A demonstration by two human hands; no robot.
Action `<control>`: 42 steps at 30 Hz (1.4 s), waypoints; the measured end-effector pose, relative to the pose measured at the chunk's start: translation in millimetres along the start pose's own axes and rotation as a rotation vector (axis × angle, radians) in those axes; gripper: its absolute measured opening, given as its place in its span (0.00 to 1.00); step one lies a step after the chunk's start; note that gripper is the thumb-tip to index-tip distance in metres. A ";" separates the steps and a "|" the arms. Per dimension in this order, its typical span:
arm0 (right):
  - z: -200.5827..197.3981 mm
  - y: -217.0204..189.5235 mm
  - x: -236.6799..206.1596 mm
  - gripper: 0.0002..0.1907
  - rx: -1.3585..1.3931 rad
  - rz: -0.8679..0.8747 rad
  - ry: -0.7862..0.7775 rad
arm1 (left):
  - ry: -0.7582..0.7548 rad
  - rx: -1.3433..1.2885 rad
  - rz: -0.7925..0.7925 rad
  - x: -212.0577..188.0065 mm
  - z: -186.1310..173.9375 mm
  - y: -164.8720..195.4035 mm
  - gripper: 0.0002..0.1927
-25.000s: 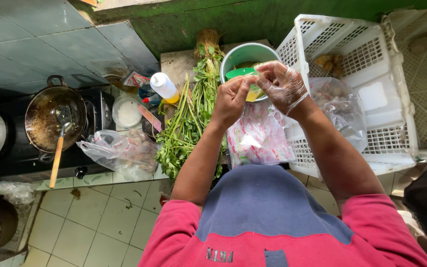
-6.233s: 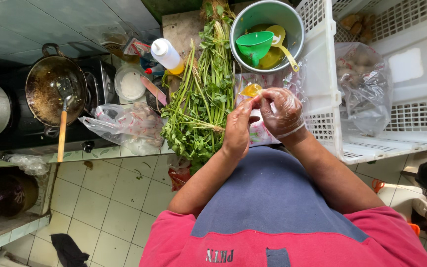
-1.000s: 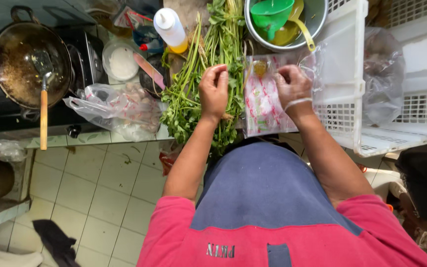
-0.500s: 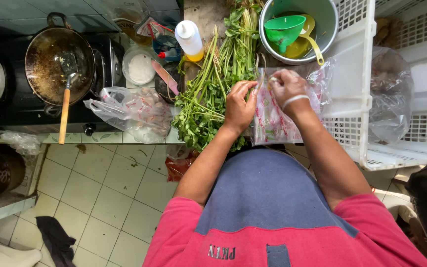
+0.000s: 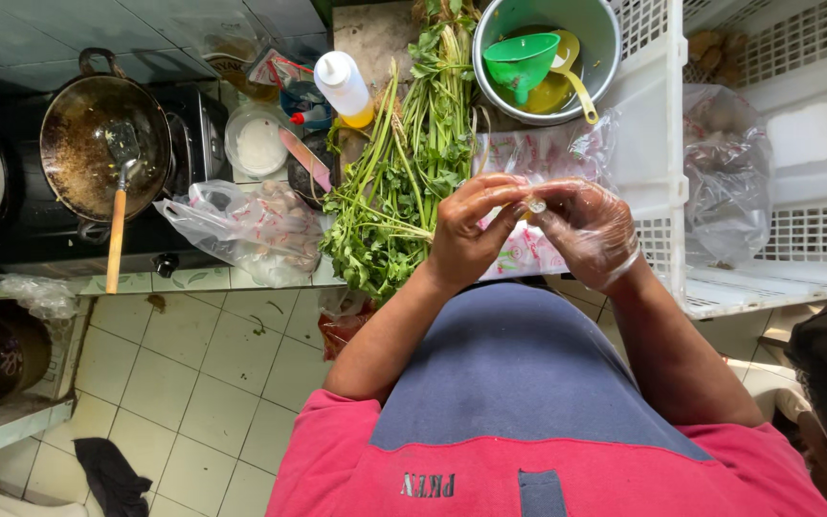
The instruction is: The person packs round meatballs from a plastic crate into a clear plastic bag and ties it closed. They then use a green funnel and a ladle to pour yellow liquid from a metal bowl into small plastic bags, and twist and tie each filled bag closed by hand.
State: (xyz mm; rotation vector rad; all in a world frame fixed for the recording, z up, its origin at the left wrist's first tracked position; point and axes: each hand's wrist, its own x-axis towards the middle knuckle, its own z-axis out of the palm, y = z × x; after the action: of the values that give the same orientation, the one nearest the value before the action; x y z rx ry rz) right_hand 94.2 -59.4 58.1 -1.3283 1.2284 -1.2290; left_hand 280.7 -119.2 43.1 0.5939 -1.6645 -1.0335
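Observation:
My left hand point(image 5: 471, 230) is bare and my right hand point(image 5: 588, 226) wears a thin clear plastic glove. Both sets of fingertips pinch one small clear plastic bag point(image 5: 534, 204) between them, over the counter's front edge. Beneath the hands lies a pile of clear plastic bags with red print point(image 5: 538, 158). A bundle of green leafy herbs point(image 5: 402, 182) lies just left of my left hand. Beyond the hands stands a metal pot point(image 5: 597, 29) holding yellow liquid, a green funnel point(image 5: 521, 59) and a yellow ladle point(image 5: 571, 72).
A white plastic crate point(image 5: 768, 163) with a clear bag of goods point(image 5: 725, 177) stands at the right. A wok with a wooden-handled spatula point(image 5: 98, 144) sits on the stove at the left. A squeeze bottle point(image 5: 344, 86), a lidded tub point(image 5: 257, 142) and a filled plastic bag point(image 5: 251, 225) are between.
Both hands have lifted off the pile of printed bags and come together, pinching a small bag between the fingertips. The view has shifted slightly.

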 end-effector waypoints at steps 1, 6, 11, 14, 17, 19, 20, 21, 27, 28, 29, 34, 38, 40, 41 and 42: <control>-3.0 -0.7 -3.1 0.13 0.105 0.048 -0.014 | 0.014 0.014 0.009 -1.6 3.5 2.4 0.13; -10.2 0.9 -10.4 0.10 0.085 0.108 0.034 | 0.014 0.028 0.009 -7.9 15.0 6.2 0.12; -17.0 -1.2 -13.1 0.10 0.164 0.128 -0.029 | 0.016 0.110 0.087 -12.3 18.2 11.2 0.13; -18.3 -1.2 -13.1 0.10 0.139 0.163 -0.013 | 0.048 0.162 0.088 -16.2 22.3 15.7 0.12; -18.5 1.0 -11.9 0.10 0.216 0.207 -0.020 | 0.095 0.202 0.114 -18.8 25.0 17.2 0.11; -16.7 3.7 -10.4 0.10 0.212 0.239 -0.009 | 0.117 0.223 0.121 -21.8 25.8 17.8 0.11; -16.1 5.0 -9.4 0.10 0.210 0.253 -0.002 | 0.123 0.227 0.113 -23.0 26.1 17.8 0.11; -15.6 6.3 -8.0 0.11 0.209 0.248 -0.011 | 0.130 0.232 0.108 -23.9 26.3 17.5 0.11; -13.5 8.6 -3.2 0.12 0.229 0.243 -0.043 | 0.158 0.186 0.050 -28.3 26.7 18.3 0.08; -13.1 7.8 -2.7 0.12 0.213 0.233 -0.051 | 0.142 0.151 -0.004 -28.0 25.3 18.7 0.08; -13.0 6.4 -2.2 0.12 0.198 0.224 -0.058 | 0.125 0.115 -0.058 -27.5 23.1 19.7 0.08; -9.3 -5.7 0.0 0.13 -0.148 0.102 -0.063 | 0.039 0.145 -0.135 -18.9 9.4 26.2 0.09; -2.3 -14.8 -0.3 0.13 -0.321 0.030 -0.023 | 0.008 0.329 -0.044 -16.3 5.2 34.7 0.09; 4.8 -15.5 -1.1 0.13 -0.282 -0.005 0.020 | 0.040 0.399 -0.023 -16.4 7.3 37.3 0.09; 7.6 -15.3 -1.3 0.13 -0.264 -0.022 0.042 | 0.062 0.431 -0.012 -17.0 9.0 38.1 0.09; 9.8 -14.6 -1.3 0.12 -0.316 -0.064 0.056 | 0.084 0.465 -0.004 -18.1 11.1 38.5 0.09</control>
State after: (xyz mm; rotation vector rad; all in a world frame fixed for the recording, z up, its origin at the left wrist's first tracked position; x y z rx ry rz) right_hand 105.2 -57.0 71.8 -1.5801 1.4753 -1.1562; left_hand 280.5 -81.7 65.9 0.9281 -1.8377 -0.6106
